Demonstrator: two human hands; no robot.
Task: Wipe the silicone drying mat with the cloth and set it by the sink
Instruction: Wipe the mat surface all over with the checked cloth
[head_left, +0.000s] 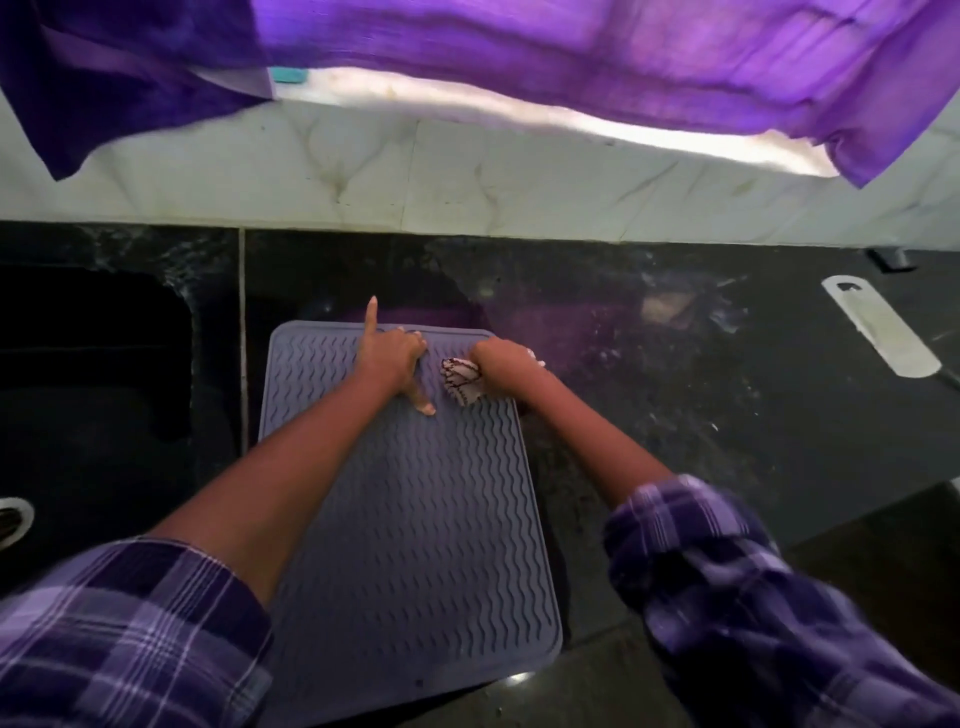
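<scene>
The grey ribbed mat (410, 519) lies flat on the dark tabletop (675, 415), its left edge just beside the sink (93, 364) and its near edge close to the tabletop's front edge. Bare tabletop stretches to its right, up to a flat white tool (878, 325) near the right edge. The left hand (395, 358) presses on the mat's far end, forefinger and thumb straight, the other fingers hard to make out. The right hand (501, 358) grips a bunched white cloth (462, 382) at the mat's far right corner. Purple fabric (571, 57) hangs across the top, hiding the wall above the tiles (467, 176). Plaid sleeves (727, 597) cover the mat's near corners. No writing is readable.
</scene>
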